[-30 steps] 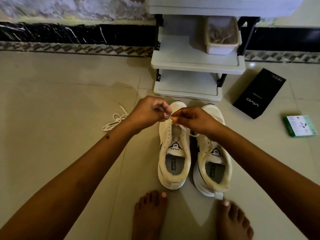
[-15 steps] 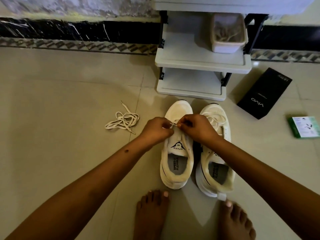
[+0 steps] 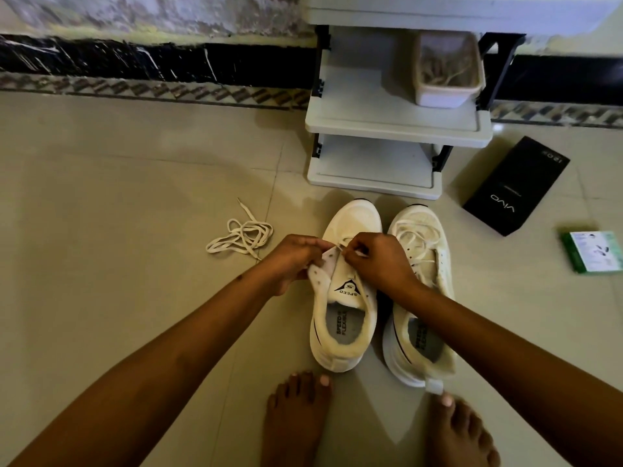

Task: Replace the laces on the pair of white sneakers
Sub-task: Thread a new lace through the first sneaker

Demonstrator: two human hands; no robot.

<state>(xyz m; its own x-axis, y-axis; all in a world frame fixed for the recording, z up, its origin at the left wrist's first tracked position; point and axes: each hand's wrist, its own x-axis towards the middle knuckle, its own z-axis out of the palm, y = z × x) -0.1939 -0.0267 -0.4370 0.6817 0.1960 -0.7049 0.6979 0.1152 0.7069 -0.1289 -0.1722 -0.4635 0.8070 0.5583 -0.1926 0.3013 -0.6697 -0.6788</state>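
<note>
The left sneaker (image 3: 344,298) sits on the floor (image 3: 135,197) beside its mate (image 3: 421,298). The left hand (image 3: 296,261) pinches its eyelet flap; the right hand (image 3: 374,261) pinches a lace end (image 3: 340,248) there. A loose lace (image 3: 242,235) lies near, left.

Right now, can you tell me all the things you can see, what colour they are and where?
sneakers: two, white, side by side on the floor
lace: one, white, at the left sneaker's eyelets
loose lace: one, white, floor, left of sneakers
rack: one, white and black, against the wall
tub: one, pale, on the rack
black box: one, floor, right
green box: one, far right
feet: two, bare, near edge
left hand: holds eyelet flap
right hand: pinches lace
</note>
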